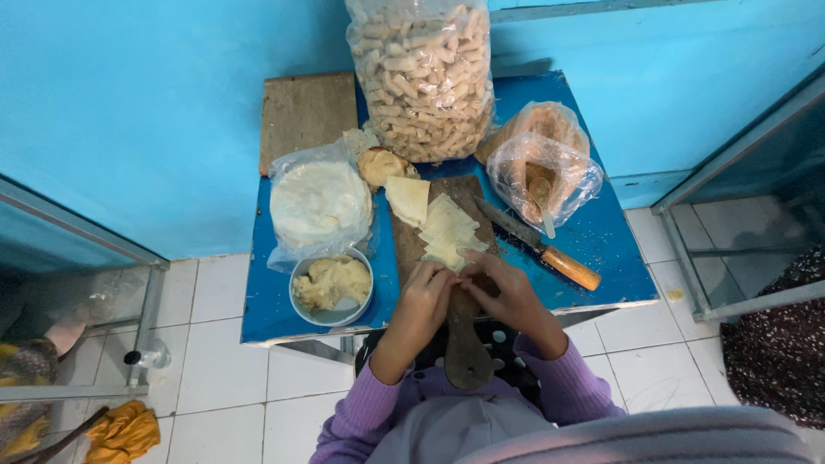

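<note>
Blue-painted and small, the square table (593, 232) carries everything we see, and the biggest thing on it is a tall clear plastic bag of finished pale rolled sticks (423, 77) at the far edge, which tells us a great deal is already done. Next in size come a clear bag of round white dough sheets (318, 204), a crumpled bag of brownish filling with a spoon in it (543, 176), a long dark wooden cutting board (466, 344) whose handle reaches toward us, a round metal bowl of yellowish paste (332, 285), a wooden-handled knife (537, 245), and a small stack of cut pale dough squares (447, 230) still waiting on the board. At the board's near end our left hand (425, 296) and right hand (507, 292) meet, fingers curled inward and closed around one small piece of dough, mostly hidden between them, wrists bent and purple sleeves drawn close together.
</note>
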`<control>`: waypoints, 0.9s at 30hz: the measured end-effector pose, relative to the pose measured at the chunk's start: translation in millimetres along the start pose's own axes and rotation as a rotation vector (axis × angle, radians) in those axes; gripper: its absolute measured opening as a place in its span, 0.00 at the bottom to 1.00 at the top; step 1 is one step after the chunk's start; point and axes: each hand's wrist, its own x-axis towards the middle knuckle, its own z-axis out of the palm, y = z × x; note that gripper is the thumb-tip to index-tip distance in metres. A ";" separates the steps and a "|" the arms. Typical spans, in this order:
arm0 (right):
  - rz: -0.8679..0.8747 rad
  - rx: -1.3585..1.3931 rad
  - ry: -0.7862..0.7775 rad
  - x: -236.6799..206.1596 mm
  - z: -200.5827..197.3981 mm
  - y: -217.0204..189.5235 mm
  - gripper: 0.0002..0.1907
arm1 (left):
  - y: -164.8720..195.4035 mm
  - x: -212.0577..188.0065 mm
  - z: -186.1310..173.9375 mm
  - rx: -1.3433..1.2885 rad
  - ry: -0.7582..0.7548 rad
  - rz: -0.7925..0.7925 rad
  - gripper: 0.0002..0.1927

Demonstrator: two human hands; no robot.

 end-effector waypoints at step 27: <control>-0.032 -0.045 -0.141 26.3 -10.1 3.1 0.32 | -2.8 14.5 -9.9 0.066 -0.038 0.012 0.06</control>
